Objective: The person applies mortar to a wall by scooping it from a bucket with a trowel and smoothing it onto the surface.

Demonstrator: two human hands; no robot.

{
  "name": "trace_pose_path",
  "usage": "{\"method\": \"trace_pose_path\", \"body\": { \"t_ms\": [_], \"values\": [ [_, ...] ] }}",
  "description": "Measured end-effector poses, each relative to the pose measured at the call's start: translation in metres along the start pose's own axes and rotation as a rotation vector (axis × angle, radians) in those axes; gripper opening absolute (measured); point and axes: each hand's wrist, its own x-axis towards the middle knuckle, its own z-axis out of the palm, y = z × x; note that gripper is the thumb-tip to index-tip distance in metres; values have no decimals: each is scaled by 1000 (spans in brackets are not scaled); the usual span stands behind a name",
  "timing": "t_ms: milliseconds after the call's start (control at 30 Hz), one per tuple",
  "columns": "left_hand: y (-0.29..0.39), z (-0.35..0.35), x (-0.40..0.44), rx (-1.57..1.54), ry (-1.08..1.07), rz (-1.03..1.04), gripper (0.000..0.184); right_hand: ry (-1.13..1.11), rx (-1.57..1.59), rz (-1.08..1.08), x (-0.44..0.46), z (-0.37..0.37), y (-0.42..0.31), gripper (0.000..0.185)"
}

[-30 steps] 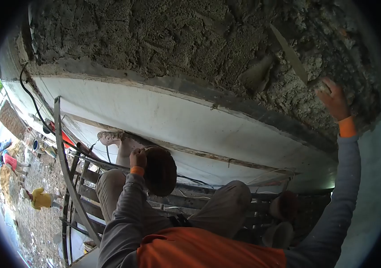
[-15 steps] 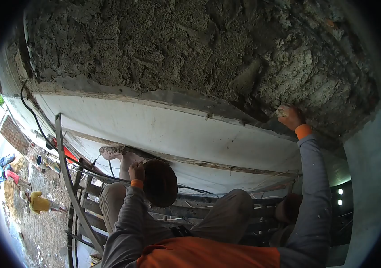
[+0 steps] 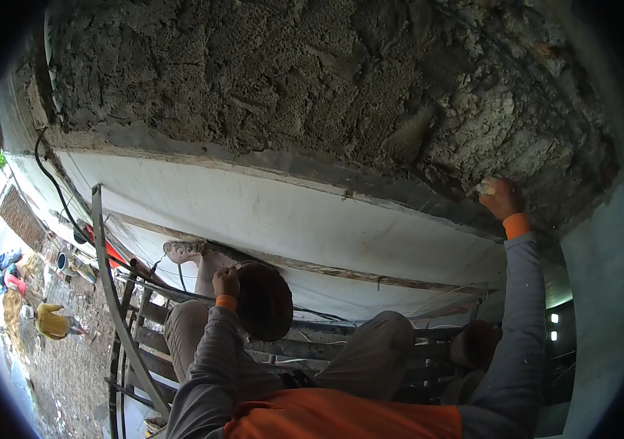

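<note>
My left hand (image 3: 225, 281) is closed on the rim of a round dark mortar pan (image 3: 264, 301), which hangs tilted above my knees. My right hand (image 3: 502, 197) is raised at the lower edge of the wet mortar (image 3: 275, 80), wrapped round the pale handle of a trowel (image 3: 486, 188). The dark blade lies low against the mortar, left of my fist, and is hard to make out from the mortar around it. The mortar surface is rough and ridged, with a lighter lumpy patch just above my right hand.
A smooth white wall (image 3: 253, 197) runs beneath the mortar edge. Below my legs are the slats of a scaffold (image 3: 312, 347), with a curved metal bar (image 3: 118, 293) and a black cable (image 3: 63, 197) at left. Far below, a person in a yellow top (image 3: 52, 322) stands on rubble-strewn ground.
My right hand has slid to the right along the mortar's lower edge with the trowel. The left hand and the pan stay nearly still. The person in yellow has shifted below.
</note>
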Motion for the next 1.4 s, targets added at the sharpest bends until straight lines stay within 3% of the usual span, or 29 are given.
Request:
{"method": "trace_pose_path", "body": {
  "t_ms": [133, 367, 467, 567, 667, 700, 800, 900, 1000, 1133, 1167, 1267, 1400],
  "values": [
    [-3, -1, 0, -16, 12, 25, 27, 1, 1, 28, -14, -3, 3, 37],
    [-7, -2, 6, -31, 25, 18, 27, 245, 14, 233, -35, -22, -19, 34],
    [-13, 1, 9, -57, 8, -2, 27, 279, 285, 139, -38, -40, -17, 33],
    [8, -7, 5, -7, -24, -65, 28, 207, 911, 24, -41, -45, -24, 30],
    [-8, 4, 10, -9, -14, -4, 28, -178, 1116, -4, -39, -46, -33, 27],
    [-6, 4, 9, -7, -20, -27, 29, -224, 1258, 135, -37, -36, -47, 23],
    [5, 3, 4, 6, -29, -74, 30, -377, 1190, -80, -19, 33, -38, 19],
    [0, 2, 5, 5, -12, -61, 29, -36, 1158, 156, -18, 55, -52, 15],
    [2, 1, 3, -24, -3, -61, 30, 107, 1172, 149, -16, 38, -52, 15],
    [8, -3, 5, -37, -19, -85, 30, 77, 452, -63, -18, 38, -71, 26],
    [1, 1, 6, -48, -22, -79, 30, -47, 342, -89, -15, 31, -79, 32],
    [-3, 5, 8, 4, 3, -19, 30, 14, 147, -134, 0, 42, -75, 32],
    [5, -1, 4, -14, -12, -72, 30, 35, 119, -68, 18, 14, -63, 31]
  ]
}}
